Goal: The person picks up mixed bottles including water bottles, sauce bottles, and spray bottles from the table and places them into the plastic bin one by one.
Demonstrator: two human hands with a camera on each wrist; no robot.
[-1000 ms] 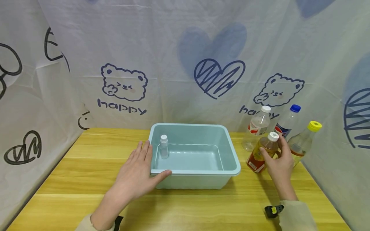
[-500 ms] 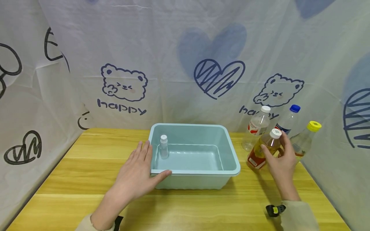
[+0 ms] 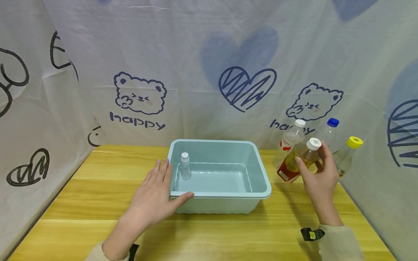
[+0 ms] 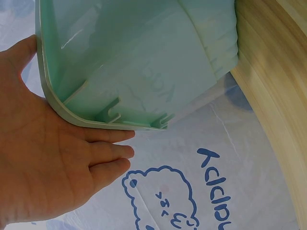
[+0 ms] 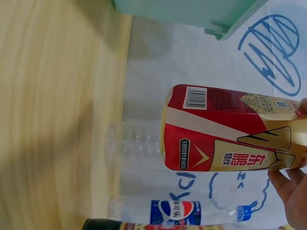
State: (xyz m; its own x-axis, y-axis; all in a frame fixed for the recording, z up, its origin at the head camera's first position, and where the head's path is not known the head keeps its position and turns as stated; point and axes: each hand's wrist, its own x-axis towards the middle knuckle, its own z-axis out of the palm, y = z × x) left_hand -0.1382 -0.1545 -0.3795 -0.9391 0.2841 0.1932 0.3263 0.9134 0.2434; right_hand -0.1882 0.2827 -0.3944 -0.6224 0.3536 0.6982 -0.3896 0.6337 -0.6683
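Nearest, the left hand (image 3: 152, 194) lies with straight fingers and thumb spread at a corner of the pale blue-green rectangular plastic bin (image 3: 225, 195), as before. Beyond, the right hand (image 3: 321, 181) pinches the red-and-gold-labelled, white-capped plastic bottle (image 3: 291, 167), now higher than a second ago, clear of the yellow wood-grain table (image 3: 228, 235) and tilted, cap rightward. Behind stand a clear white-capped bottle (image 3: 291, 139) and a clear blue-capped bottle (image 3: 327, 136).

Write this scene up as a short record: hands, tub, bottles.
Left hand: fingers straight, against the near left corner of the tub
Right hand: grips the red-and-yellow bottle, tilted, off the table
In tub: small bottle, white cap, upright
Other bottles: white-capped bottle, blue-capped bottle, yellow-capped bottle, standing
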